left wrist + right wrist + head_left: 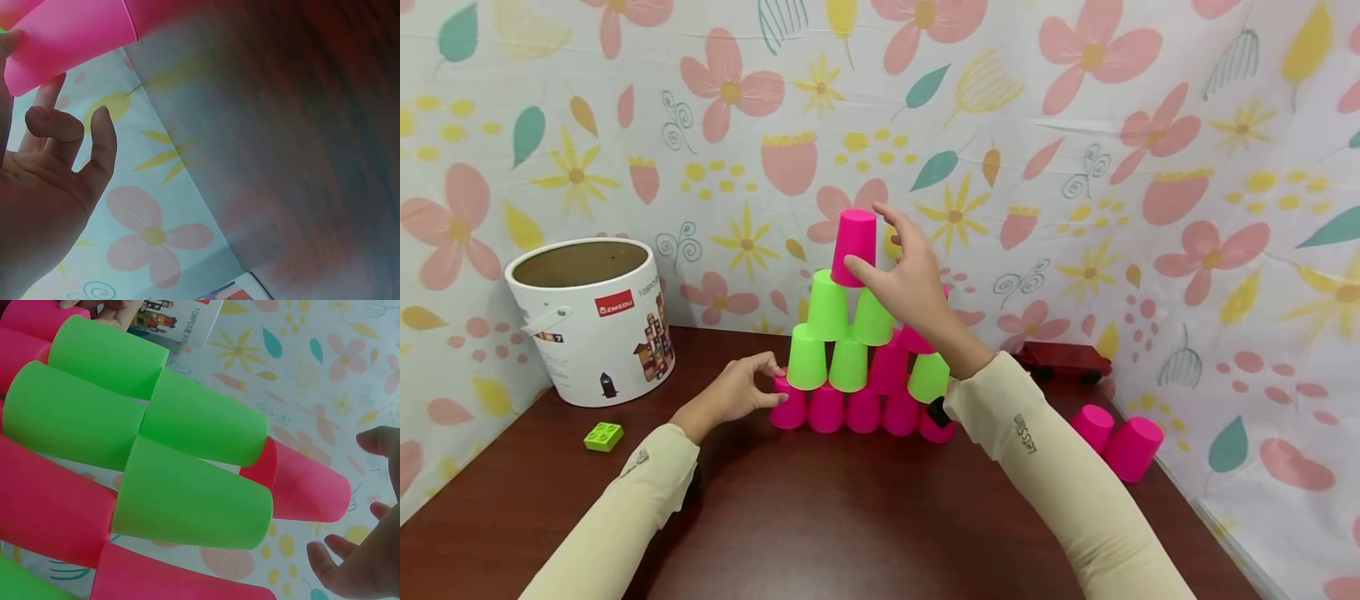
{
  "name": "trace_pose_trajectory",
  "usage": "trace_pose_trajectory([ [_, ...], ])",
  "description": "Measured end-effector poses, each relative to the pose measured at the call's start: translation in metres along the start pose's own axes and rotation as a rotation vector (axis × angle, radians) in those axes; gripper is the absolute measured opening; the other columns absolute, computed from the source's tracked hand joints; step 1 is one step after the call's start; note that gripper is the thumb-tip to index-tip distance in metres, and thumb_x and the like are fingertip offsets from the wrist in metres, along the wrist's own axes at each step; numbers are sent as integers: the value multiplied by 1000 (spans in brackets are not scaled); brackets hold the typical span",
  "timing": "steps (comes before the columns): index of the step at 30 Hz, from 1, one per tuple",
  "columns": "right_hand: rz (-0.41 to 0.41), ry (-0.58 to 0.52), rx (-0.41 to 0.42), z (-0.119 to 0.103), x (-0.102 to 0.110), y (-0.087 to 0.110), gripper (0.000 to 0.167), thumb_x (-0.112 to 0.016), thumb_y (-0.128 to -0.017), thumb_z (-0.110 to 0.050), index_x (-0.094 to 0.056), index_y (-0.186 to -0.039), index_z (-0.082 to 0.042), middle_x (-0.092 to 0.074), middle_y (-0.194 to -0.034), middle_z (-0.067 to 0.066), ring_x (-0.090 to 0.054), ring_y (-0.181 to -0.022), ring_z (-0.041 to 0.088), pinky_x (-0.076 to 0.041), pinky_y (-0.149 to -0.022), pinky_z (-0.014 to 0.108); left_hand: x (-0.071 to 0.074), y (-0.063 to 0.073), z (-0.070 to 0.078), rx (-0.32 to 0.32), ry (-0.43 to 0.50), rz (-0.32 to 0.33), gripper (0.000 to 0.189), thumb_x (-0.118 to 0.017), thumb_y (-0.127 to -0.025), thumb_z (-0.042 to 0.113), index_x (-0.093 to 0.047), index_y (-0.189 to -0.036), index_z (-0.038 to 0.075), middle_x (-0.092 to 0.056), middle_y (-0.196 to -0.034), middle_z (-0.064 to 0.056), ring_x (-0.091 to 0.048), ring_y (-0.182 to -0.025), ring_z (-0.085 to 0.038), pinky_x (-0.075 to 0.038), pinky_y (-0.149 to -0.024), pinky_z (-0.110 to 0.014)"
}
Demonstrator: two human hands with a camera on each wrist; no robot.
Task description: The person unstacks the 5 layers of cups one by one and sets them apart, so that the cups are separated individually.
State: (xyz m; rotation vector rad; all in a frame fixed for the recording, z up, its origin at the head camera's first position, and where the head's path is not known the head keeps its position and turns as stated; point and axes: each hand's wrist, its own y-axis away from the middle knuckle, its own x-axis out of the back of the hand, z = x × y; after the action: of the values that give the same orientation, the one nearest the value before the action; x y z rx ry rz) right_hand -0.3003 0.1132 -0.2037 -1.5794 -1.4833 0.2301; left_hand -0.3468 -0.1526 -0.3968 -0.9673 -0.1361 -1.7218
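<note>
Left hand (pixel 737 392) pinches the bottom row's leftmost pink cup (pixel 789 407) between thumb and finger; the right hand (pixel 912 271), spread and released, stands just beside the inverted top pink cup (pixel 854 236), which rests across two lime-green cups (pixel 827 308). Two pink cups (pixel 1135 448) stand rightward; a white bucket (pixel 602 342) and green toy brick (pixel 603 437) sit leftward.

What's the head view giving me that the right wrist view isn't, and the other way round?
Head only: the green block, the red toy and two pink cups standing apart at the right.

Right wrist only: backdrop showing between the right hand and the top cup.

Both: the stack, both hands and the bucket, just partly in the wrist view.
</note>
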Motion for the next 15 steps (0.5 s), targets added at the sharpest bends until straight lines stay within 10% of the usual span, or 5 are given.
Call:
trace_pose_trajectory([
  [15, 2, -73, 10, 13, -15, -5, 53, -74, -88, -14, -51, -135, -11, -57, -132, 9, -55, -115, 27, -50, -91, 42, -2, 2, -2, 25, -22, -7, 32, -86, -77, 13, -61, -96, 15, -71, -105, -7, -64, -105, -30, -49, -90, -53],
])
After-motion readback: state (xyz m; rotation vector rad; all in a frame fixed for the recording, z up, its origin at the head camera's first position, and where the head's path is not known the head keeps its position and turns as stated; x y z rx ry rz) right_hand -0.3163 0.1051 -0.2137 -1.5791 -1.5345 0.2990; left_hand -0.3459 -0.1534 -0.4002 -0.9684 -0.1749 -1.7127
